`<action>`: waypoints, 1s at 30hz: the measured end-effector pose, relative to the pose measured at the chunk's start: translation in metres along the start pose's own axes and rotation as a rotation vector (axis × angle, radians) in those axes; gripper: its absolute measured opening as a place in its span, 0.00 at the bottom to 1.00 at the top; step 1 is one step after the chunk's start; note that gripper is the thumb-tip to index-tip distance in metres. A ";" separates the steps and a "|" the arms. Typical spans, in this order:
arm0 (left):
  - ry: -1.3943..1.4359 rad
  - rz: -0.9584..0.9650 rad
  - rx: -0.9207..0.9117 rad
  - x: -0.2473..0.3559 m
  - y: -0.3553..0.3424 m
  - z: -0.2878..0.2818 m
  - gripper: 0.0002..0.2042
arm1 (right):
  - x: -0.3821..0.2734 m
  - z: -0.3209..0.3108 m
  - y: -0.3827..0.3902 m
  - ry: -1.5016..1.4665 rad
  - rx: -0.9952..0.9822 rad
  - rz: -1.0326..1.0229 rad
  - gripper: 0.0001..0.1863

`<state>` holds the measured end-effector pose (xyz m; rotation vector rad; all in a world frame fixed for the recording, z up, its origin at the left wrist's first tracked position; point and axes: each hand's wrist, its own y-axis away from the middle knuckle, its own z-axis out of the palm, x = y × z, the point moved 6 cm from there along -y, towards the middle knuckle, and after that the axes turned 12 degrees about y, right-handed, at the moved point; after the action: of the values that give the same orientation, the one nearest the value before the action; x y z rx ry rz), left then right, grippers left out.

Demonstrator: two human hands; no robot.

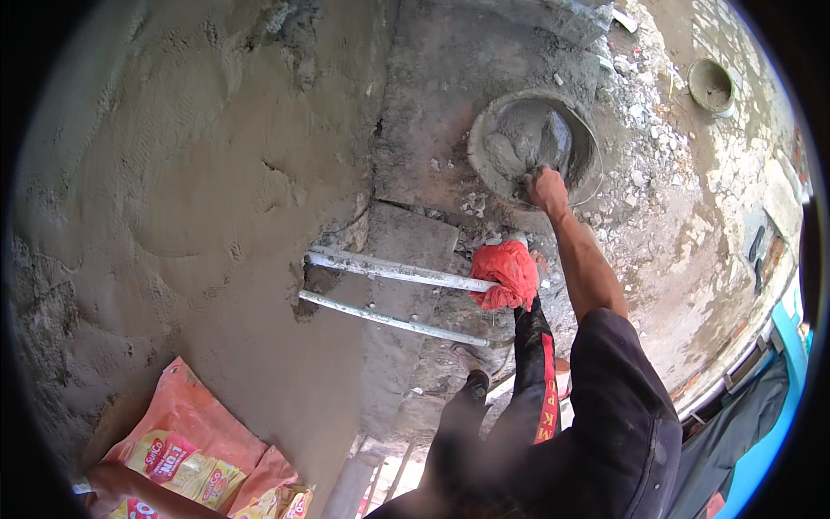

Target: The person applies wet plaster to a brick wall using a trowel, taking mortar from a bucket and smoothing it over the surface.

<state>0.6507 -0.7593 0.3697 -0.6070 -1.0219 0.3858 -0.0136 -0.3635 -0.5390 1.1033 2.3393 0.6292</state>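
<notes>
My right hand [546, 187] reaches down into a round bucket [481, 154] with a thin wire handle. Its fingers are closed at the near inner side, at the surface of wet grey mortar [514, 143]. What they grip is hidden by the hand and the mortar. A shiny pale patch shows in the mortar beyond the hand. My left forearm [160, 495] crosses the lower left corner in front of printed plastic sacking [203, 415]; the left hand itself lies past the picture's dark rim.
A freshly plastered grey wall [216, 173] fills the left side. Two white pipes [402, 270] [393, 320] stick out of it, the upper ending in a red plastic bag [506, 275]. Rubble [644, 147] litters the ground. Another bucket [711, 85] stands at far right.
</notes>
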 end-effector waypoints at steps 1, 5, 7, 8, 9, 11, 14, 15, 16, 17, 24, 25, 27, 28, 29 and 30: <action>-0.309 0.081 -0.082 0.003 0.013 0.018 0.13 | -0.010 0.011 0.003 -0.115 -0.035 -0.022 0.18; -1.434 0.628 -0.251 -0.046 0.073 0.089 0.19 | -0.015 0.031 0.003 -0.481 -0.133 -0.013 0.22; -1.607 0.768 -0.281 -0.067 0.093 0.112 0.22 | -0.013 0.030 0.010 -0.560 -0.111 -0.030 0.23; -1.667 0.839 -0.285 -0.075 0.102 0.126 0.24 | -0.010 0.027 0.016 -0.570 -0.069 -0.061 0.23; -1.786 0.922 -0.251 -0.084 0.109 0.138 0.25 | -0.009 0.022 0.026 -0.579 -0.028 -0.092 0.23; -1.859 1.013 -0.214 -0.100 0.123 0.142 0.28 | -0.005 0.002 0.050 -0.551 0.038 -0.103 0.23; -1.869 1.108 -0.205 -0.116 0.135 0.167 0.33 | 0.011 0.004 0.061 -0.646 -0.014 -0.092 0.14; -1.866 1.132 -0.197 -0.120 0.137 0.174 0.35 | 0.011 0.007 0.061 -0.750 -0.152 -0.003 0.13; -1.864 1.159 -0.185 -0.124 0.140 0.180 0.36 | 0.007 0.008 0.060 -0.851 -0.287 0.082 0.12; -1.872 1.178 -0.174 -0.121 0.145 0.183 0.38 | -0.005 -0.005 0.064 -0.876 -0.253 0.066 0.10; -1.788 0.996 0.024 -0.146 0.175 0.203 0.40 | -0.098 -0.101 0.167 -1.582 -0.329 0.249 0.07; -1.836 1.001 0.011 -0.148 0.177 0.216 0.40 | -0.114 -0.120 0.183 -1.732 -0.340 0.263 0.07; -1.839 1.051 -0.041 -0.146 0.174 0.229 0.40 | -0.137 -0.167 0.203 -1.904 -0.247 0.280 0.06; -1.799 1.094 -0.081 -0.143 0.173 0.230 0.40 | -0.142 -0.191 0.211 -1.918 -0.139 0.284 0.05; -1.830 1.082 -0.071 -0.141 0.173 0.225 0.40 | -0.142 -0.213 0.220 -1.917 -0.025 0.295 0.05; -1.863 1.074 -0.064 -0.138 0.173 0.222 0.40 | -0.140 -0.242 0.226 -1.884 0.143 0.303 0.05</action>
<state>0.3868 -0.6391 0.2517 -0.7499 -2.3790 2.1197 0.0535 -0.3948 -0.1868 1.1749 0.5695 -0.4628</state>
